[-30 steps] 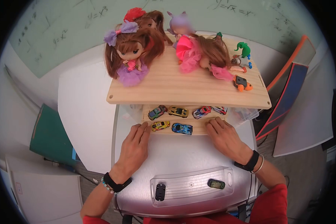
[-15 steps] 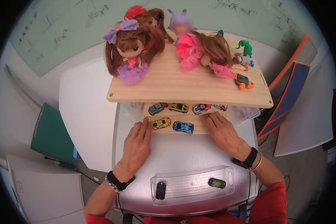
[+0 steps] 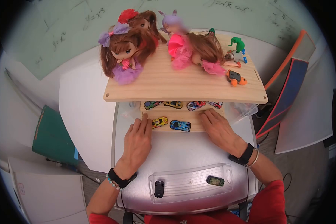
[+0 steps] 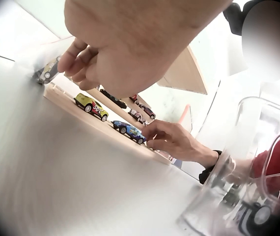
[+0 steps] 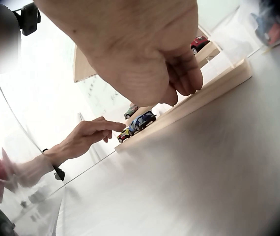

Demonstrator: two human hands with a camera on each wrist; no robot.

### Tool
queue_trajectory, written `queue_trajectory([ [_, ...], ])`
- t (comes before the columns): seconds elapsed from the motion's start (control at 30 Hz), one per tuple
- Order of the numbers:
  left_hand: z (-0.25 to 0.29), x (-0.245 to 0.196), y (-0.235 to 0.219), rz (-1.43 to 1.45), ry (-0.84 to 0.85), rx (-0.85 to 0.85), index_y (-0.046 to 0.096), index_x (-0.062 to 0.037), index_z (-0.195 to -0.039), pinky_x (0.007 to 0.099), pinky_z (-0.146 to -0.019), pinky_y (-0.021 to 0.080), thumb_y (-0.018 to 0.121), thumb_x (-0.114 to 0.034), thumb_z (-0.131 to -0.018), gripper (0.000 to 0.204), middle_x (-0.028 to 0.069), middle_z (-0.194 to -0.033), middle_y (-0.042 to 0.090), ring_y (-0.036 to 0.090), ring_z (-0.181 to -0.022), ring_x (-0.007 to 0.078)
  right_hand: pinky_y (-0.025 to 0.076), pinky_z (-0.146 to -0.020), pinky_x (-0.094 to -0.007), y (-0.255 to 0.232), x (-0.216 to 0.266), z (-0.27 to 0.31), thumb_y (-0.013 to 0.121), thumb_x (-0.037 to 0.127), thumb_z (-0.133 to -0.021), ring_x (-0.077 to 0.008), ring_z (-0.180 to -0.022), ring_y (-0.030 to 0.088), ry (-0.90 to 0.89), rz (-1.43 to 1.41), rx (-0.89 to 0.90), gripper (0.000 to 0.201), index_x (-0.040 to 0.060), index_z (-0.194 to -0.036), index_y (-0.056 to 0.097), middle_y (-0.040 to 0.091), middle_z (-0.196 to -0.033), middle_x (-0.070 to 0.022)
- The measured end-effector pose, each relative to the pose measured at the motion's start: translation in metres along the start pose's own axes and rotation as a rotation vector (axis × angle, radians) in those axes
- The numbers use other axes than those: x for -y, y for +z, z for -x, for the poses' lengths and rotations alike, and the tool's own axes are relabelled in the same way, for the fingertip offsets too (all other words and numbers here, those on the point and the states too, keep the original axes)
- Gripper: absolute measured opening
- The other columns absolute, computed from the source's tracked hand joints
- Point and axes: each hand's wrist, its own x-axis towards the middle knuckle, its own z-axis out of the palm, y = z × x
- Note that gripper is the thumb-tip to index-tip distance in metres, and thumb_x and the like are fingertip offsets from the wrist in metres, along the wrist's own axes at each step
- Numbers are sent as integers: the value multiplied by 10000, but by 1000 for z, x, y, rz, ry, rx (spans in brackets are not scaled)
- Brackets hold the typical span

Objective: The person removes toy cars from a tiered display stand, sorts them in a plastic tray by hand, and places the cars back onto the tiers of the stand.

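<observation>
Low wooden tiers (image 3: pixel 162 128) with toy cars sit beneath a raised wooden board. My left hand (image 3: pixel 138 142) reaches to the left end, fingers extended beside the yellow car (image 3: pixel 159 122). At the right end, my right hand (image 3: pixel 222 128) touches the wood with its fingertips, close to the blue car (image 3: pixel 180 126). Neither hand holds a car. Behind the front pair, a gold car (image 3: pixel 173 105), a green car (image 3: pixel 152 105) and a red-and-white car (image 3: pixel 196 105) stand on the rear tier, partly hidden by the board.
Dolls, including one in purple (image 3: pixel 125 71), and small toy figures crowd the raised wooden board (image 3: pixel 175 91). Clear bins (image 3: pixel 244 111) flank its underside. Near my body lies a clear tray (image 3: pixel 190 192) holding a black overturned car (image 3: pixel 159 189) and a dark green car (image 3: pixel 215 180).
Both hands have slid forward, away from my body, and the rear cars have gone further under the board. The yellow and blue cars now stand further from the rear row.
</observation>
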Motion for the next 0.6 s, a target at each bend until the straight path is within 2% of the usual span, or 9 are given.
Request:
queue_trajectory([
  [0.23,16,-11,-52,68,2,17,738,77,-1306,461,-989,617,732,138,-835,474,212,-1426,747,683,-1157,372,617,-1033,-487,3,-4,6,678,-27,-909,-388,-1237,678,3,-36,-1,336,-48,-1244,656,683,-1246,-192],
  [0.3,25,-18,-74,117,6,-45,756,49,-1259,469,-936,627,766,121,-867,399,189,-1335,773,705,-1111,372,618,-1007,-483,-17,1,10,688,-14,-925,-381,-1201,687,-14,-43,-26,304,-39,-1227,661,691,-1208,-175],
  [0.37,37,-29,-100,160,20,-64,767,40,-1229,473,-909,631,774,121,-865,373,179,-1300,783,715,-1089,370,619,-981,-480,-46,14,17,698,0,-941,-375,-1166,695,-29,-55,-36,273,-30,-1210,667,698,-1170,-159],
  [0.4,45,-37,-111,210,31,-81,777,32,-1199,476,-882,636,781,121,-863,348,170,-1265,793,724,-1068,368,620,-939,-477,-65,24,24,743,15,-955,-369,-1094,702,-38,-115,-66,234,-12,-1176,673,702,-1129,-143],
  [0.43,55,-44,-120,224,23,-67,777,32,-1199,476,-882,636,781,121,-863,348,170,-1265,793,724,-1068,368,621,-897,-474,-82,33,31,787,30,-969,-362,-1022,709,-45,-175,-92,206,6,-1143,680,705,-1088,-127],
  [0.47,66,-52,-127,294,73,-28,786,30,-1190,479,-890,644,781,116,-839,361,163,-1252,798,732,-1074,365,621,-897,-474,-94,42,41,787,30,-969,-362,-1022,709,-38,-181,-75,206,6,-1143,680,705,-1088,-127],
  [0.53,82,-65,-135,372,119,15,795,28,-1181,481,-899,652,781,111,-816,375,156,-1239,803,740,-1080,363,618,-840,-438,-111,64,68,755,20,-906,-329,-998,713,-149,-265,13,230,-10,-1122,681,695,-1048,-123],
  [0.57,88,-71,-138,428,178,85,803,23,-1190,480,-921,659,781,98,-783,414,149,-1241,806,746,-1100,361,618,-840,-438,-115,74,79,755,20,-906,-329,-998,713,-146,-267,21,230,-10,-1122,681,695,-1048,-123],
  [0.6,92,-76,-138,482,240,153,811,18,-1199,480,-943,665,782,84,-750,454,142,-1243,808,751,-1120,359,619,-808,-424,-118,83,90,774,25,-869,-312,-985,718,-186,-252,137,257,-10,-1108,686,701,-1037,-122],
])
